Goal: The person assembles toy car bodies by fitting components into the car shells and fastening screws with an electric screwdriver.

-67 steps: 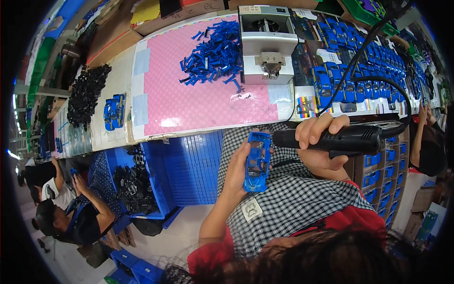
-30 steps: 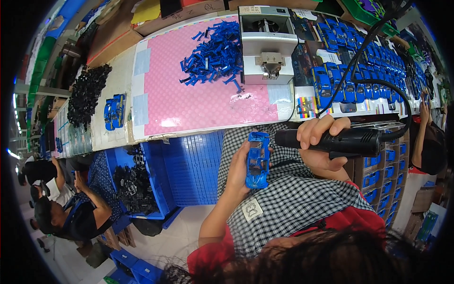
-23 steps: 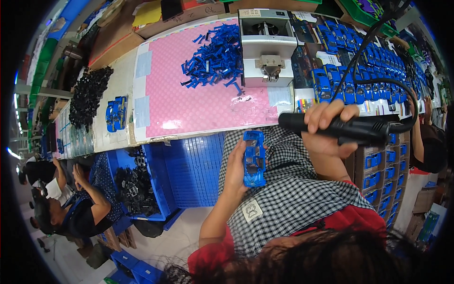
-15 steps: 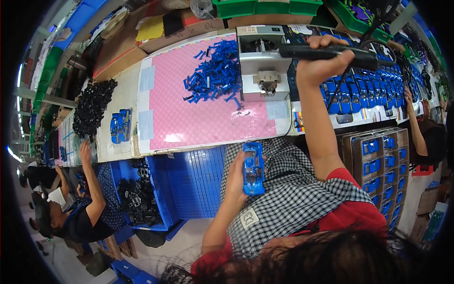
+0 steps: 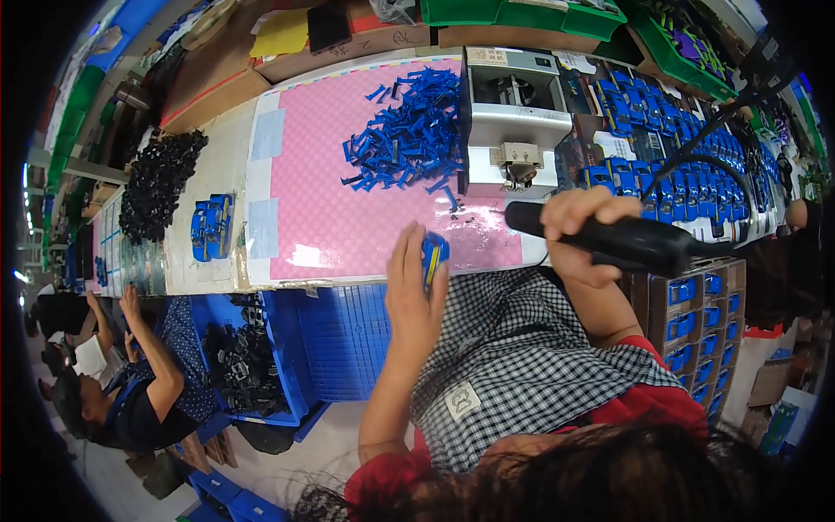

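My left hand (image 5: pixel 415 294) holds a small blue plastic part (image 5: pixel 432 253) upright at the near edge of the pink mat (image 5: pixel 339 217). My right hand (image 5: pixel 581 235) grips a black corded power screwdriver (image 5: pixel 622 242) lying level, its tip pointing left toward the blue part. A cable runs from the tool up to the right. Behind both hands stands a white and grey bench machine (image 5: pixel 513 122). A heap of loose blue plastic pieces (image 5: pixel 409 139) lies on the mat beyond my left hand.
Rows of blue assembled parts (image 5: pixel 696 165) fill trays at the right. A blue crate (image 5: pixel 339 339) hangs below the bench, another holds black parts (image 5: pixel 239 365). A pile of black parts (image 5: pixel 156 183) lies at the left. A seated person (image 5: pixel 130 383) works at lower left. Green bins (image 5: pixel 557 13) line the back.
My right hand swung the screwdriver up over the machine, then brought it back down level. My left hand raised the blue part from my lap to the bench edge.
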Available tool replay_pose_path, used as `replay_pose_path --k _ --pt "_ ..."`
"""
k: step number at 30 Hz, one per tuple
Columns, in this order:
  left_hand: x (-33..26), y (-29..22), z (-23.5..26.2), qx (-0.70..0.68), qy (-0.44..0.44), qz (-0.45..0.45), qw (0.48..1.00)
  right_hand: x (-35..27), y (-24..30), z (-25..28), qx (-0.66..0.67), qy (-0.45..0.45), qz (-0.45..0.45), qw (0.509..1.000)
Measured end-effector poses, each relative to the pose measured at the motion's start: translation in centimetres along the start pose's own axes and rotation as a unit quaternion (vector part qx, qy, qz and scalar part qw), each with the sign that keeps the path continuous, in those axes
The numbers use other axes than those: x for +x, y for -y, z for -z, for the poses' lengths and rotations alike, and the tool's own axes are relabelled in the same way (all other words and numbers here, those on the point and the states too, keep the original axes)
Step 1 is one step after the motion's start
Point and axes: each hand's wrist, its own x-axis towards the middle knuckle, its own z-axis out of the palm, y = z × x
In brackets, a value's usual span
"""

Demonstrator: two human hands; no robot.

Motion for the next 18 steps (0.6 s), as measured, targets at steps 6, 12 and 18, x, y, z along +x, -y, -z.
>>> replay_pose_path --k 6,12,18 --pt "2.1 2.9 -3.0 0.286 0.117 -0.012 0.951 -2.3 -2.0 -0.7 -0.035 -0.025 -0.135 0.99" --pt "2.2 2.6 -3.0 0.256 0.09 -0.015 0.962 -3.0 -2.5 -0.1 -0.054 -0.033 -0.155 0.986" --pt "2.2 0.6 -1.8 0.121 -0.022 -0.046 0.991 -2.8 -1.5 0.1 -0.054 -0.052 -0.151 0.986"
